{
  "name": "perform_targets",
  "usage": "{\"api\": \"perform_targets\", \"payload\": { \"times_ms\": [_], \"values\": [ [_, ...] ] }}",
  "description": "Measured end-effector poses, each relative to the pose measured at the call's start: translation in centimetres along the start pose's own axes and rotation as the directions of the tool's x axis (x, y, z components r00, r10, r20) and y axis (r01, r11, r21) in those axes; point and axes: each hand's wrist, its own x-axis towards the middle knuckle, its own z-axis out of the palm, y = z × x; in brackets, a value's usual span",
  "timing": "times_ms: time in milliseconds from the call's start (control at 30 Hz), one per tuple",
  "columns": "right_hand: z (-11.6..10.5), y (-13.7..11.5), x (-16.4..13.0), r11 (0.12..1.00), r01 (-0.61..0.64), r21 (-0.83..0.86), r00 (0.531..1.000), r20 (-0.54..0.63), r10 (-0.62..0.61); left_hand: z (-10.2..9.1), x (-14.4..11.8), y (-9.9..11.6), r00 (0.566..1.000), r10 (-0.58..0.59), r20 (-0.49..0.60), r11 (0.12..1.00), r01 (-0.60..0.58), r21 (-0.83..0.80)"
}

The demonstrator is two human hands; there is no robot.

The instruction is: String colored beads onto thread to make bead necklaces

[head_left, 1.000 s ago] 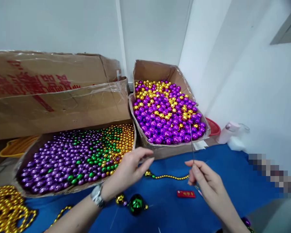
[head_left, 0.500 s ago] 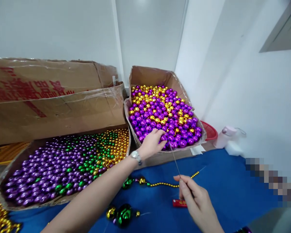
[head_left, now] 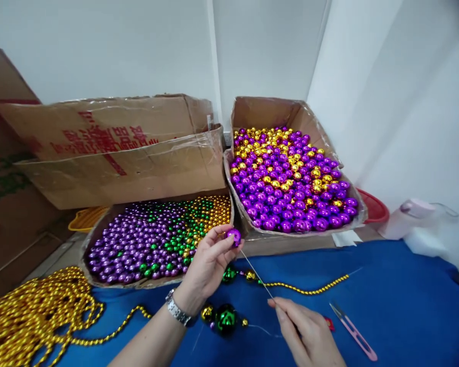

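Observation:
My left hand pinches a purple bead between thumb and fingers, just in front of the two bead boxes. My right hand grips the lower end of a long thin needle, whose tip meets the purple bead. Below the needle, a strand of small gold beads with a green and a gold ball at its left end lies on the blue cloth. A large green ball with gold beads rests near my left wrist.
A right cardboard box holds purple and gold beads; a left box holds purple, green and gold ones. A heap of gold bead strands lies at lower left. Pink thread snips lie to the right. A pink bottle stands by the wall.
My left hand came back from the right box with a purple bead and brought it to the needle tip. The right hand tilted the needle toward the left. The view shifted left.

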Motion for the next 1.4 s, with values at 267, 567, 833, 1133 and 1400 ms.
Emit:
{"api": "perform_targets", "payload": {
  "times_ms": [267, 567, 833, 1133, 1400],
  "values": [
    [1.0, -0.6, 0.2, 0.998, 0.044, -0.05, 0.999, -0.003, -0.045, -0.3, -1.7, -0.1, 0.998, 0.062, -0.023, 0.995, -0.06, 0.085],
    [2.8, -0.6, 0.0, 0.986, 0.13, -0.106, 0.991, -0.027, -0.133, -1.2, -2.9, -0.6, 0.996, 0.067, -0.065, 0.998, -0.067, -0.001],
    [3.8, -0.4, -0.1, 0.979, 0.142, -0.144, 0.989, -0.03, -0.147, -1.7, -4.4, -1.5, 0.999, 0.047, -0.01, 0.997, -0.047, 0.06],
    [4.7, 1.0, -0.8, 0.96, 0.195, -0.202, 0.98, 0.008, -0.198, -2.7, -5.4, -2.4, 0.992, 0.074, -0.1, 0.995, -0.068, 0.07],
    [5.9, 1.0, -1.3, 0.967, 0.186, -0.177, 0.982, -0.01, -0.191, -3.3, -6.3, -2.8, 0.986, 0.074, -0.152, 0.997, -0.072, 0.02]
  ]
}}
